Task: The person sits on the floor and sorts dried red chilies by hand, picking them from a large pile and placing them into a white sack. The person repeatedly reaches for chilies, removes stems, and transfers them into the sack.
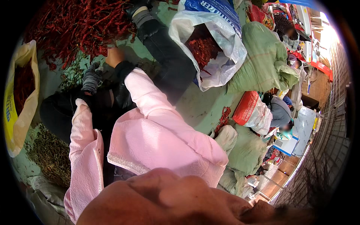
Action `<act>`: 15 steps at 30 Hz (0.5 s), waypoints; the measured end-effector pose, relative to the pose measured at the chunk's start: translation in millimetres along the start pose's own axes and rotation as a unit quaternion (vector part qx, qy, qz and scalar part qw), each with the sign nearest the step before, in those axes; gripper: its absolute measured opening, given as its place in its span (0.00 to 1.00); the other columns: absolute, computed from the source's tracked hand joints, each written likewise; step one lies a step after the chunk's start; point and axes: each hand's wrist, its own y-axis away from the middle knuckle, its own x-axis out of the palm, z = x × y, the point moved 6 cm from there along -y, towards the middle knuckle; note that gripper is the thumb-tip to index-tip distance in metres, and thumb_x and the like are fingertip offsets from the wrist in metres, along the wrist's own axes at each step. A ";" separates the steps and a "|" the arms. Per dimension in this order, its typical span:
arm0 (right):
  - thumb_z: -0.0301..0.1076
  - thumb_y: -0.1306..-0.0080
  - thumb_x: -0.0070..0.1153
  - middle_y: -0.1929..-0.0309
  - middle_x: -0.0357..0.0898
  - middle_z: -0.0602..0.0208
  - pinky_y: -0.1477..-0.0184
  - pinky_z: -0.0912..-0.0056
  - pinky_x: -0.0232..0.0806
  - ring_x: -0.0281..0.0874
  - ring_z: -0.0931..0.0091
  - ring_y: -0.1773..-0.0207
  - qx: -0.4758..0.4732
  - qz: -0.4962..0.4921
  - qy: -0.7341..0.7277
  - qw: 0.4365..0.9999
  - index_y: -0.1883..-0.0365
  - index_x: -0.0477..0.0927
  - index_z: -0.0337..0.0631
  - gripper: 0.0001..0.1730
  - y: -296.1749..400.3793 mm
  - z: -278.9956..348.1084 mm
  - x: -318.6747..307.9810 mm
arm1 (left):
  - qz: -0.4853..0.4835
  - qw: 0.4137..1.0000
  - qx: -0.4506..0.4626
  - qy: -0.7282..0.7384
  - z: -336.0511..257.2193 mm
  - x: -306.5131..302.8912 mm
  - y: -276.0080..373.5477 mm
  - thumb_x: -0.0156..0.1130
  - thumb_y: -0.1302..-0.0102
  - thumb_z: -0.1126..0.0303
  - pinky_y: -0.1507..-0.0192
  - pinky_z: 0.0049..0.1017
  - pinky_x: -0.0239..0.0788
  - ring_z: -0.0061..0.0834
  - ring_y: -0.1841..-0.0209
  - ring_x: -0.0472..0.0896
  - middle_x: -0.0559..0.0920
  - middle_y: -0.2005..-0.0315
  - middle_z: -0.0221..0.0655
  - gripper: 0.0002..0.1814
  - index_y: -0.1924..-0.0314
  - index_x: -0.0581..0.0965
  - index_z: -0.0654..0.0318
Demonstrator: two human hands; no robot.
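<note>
A large heap of dried red chili peppers point(92, 25) spreads over the pale green floor before me. My right hand point(114, 57), bare and coming out of a black cuff, is curled at the heap's near edge with red peppers at its fingertips. Just left of it and lower, my left hand point(92, 77) wears a grey striped knit glove. Its fingers point toward the peppers, and their grip is hard to make out. Green stems point(70, 74) lie scattered beside the glove, between my legs.
An open white woven sack point(180, 31) holding chilies stands at my right, beside a full green sack point(256, 56). A yellow-and-white sack point(33, 104) with chilies is at far left. Below it lies a pile of brownish stems point(52, 152). Other people point(281, 112) are at the right.
</note>
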 end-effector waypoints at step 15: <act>0.29 0.55 0.60 0.86 0.64 0.70 0.76 0.65 0.56 0.62 0.78 0.80 0.097 0.057 -0.506 0.855 0.83 0.69 0.41 0.10 35.2 23.5 -7.7 | 0.151 0.937 0.118 0.291 53.9 6.2 -31.3 0.56 0.44 0.66 0.66 0.25 0.66 0.28 0.72 0.73 0.77 0.75 0.31 0.11 0.63 0.72 0.64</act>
